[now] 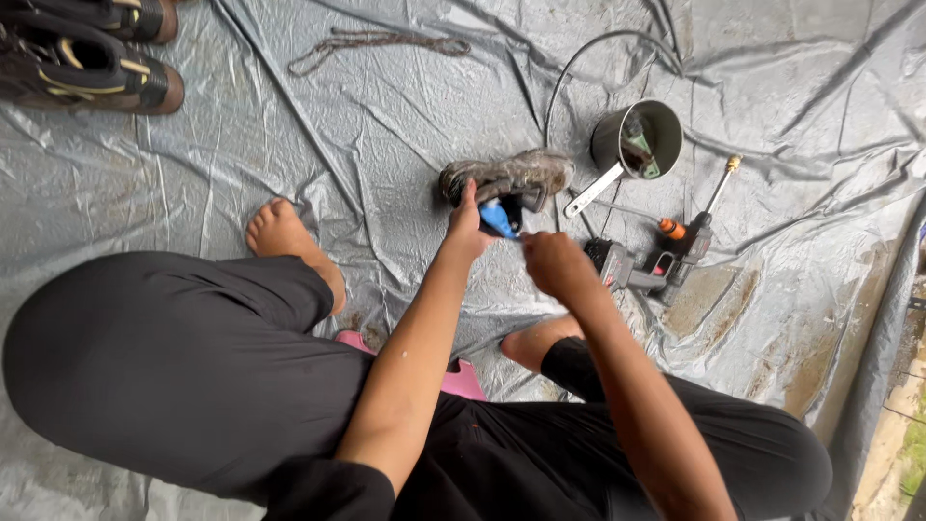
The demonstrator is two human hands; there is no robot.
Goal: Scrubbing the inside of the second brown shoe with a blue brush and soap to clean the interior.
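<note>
The left hand [467, 230] grips a muddy shoe [509, 178] at its heel end, thumb up against it, holding it over the grey tarpaulin [289, 145]. The right hand [552, 262] is closed just below the shoe, beside something blue [498, 220] at the shoe's opening; whether it pinches that blue thing cannot be told. Right of the shoe stands a metal pot [637, 143] with a long handle. Below the pot, near the right hand, lies a pressure-washer gun [666, 259]. Far up-left of the shoe sit two dark shoes [92, 58]; a lace [376, 43] lies above it.
</note>
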